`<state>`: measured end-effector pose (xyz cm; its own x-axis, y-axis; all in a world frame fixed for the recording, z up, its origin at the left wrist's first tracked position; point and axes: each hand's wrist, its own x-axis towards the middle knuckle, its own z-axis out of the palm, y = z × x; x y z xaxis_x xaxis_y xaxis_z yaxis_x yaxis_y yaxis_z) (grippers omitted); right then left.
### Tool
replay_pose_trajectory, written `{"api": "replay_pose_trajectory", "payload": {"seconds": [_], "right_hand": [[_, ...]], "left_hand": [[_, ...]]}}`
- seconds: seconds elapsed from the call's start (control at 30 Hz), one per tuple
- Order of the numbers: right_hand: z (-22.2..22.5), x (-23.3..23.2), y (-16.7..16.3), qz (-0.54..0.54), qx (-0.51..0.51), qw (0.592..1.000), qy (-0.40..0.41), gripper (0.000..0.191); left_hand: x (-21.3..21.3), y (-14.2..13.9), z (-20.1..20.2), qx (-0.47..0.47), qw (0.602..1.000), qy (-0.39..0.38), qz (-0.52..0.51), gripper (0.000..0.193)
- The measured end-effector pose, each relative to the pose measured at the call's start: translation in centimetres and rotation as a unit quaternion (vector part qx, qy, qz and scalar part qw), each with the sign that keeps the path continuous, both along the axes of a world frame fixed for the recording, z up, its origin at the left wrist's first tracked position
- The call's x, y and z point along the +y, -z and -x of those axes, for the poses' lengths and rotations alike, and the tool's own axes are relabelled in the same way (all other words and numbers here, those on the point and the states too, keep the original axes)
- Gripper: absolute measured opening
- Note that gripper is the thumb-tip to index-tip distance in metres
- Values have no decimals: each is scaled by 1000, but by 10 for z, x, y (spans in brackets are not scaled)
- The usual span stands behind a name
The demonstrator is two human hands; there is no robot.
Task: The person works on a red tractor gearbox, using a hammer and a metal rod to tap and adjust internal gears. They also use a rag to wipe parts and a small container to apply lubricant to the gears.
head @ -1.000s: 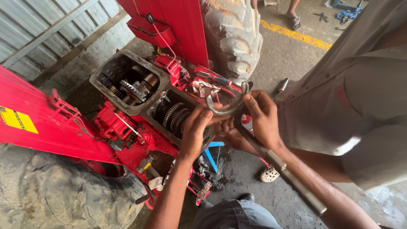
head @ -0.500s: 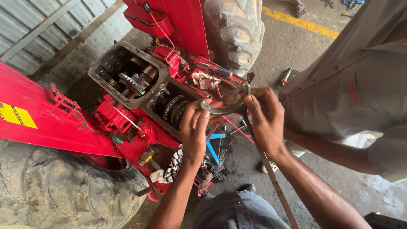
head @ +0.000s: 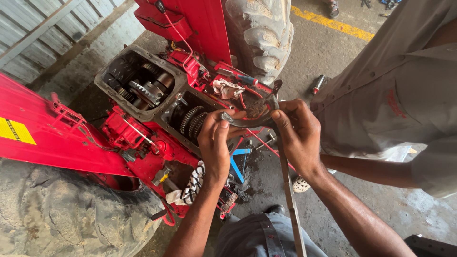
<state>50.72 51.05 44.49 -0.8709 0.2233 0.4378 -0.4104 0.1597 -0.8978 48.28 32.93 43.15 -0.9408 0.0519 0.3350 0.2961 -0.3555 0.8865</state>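
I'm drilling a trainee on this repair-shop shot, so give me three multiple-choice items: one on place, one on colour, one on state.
1. Where is the curved metal part held?
A. over the open gear housing
B. on the concrete floor
C. on top of the tyre

2. What colour is the machine body?
A. blue
B. red
C. green

3. What state is the gear housing in?
A. covered by a lid
B. wrapped in cloth
C. open, gears showing

Answers: 1 A, since the left hand and right hand grip it just above the gears. 2 B, since its panels are painted red. 3 C, since toothed gears show inside.
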Motion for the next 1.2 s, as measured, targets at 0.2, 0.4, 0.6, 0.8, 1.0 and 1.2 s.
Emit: {"api": "replay_pose_trajectory", "payload": {"seconds": [0.2,0.4,0.6,0.8,1.0,1.2], "right_hand": [[8,5,8,68,-42,997,-9,19],[26,16,32,186,-109,974,-68,21],[37,22,53,232,-184,951,-88,22],[35,24,55,247,-209,940,-109,22],[28,24,53,287,-254,899,-212,22],[15,12,60,398,-257,798,-372,31]], "left_hand": [[0,-4,-1,-18,1000,8,11,34],[-1,-4,3,-37,998,34,48,31],[-3,1,11,-21,997,38,68,26],[-9,3,11,-27,994,36,101,25],[-12,-4,27,-58,989,134,21,29],[3,-6,33,-68,959,270,56,33]]}}
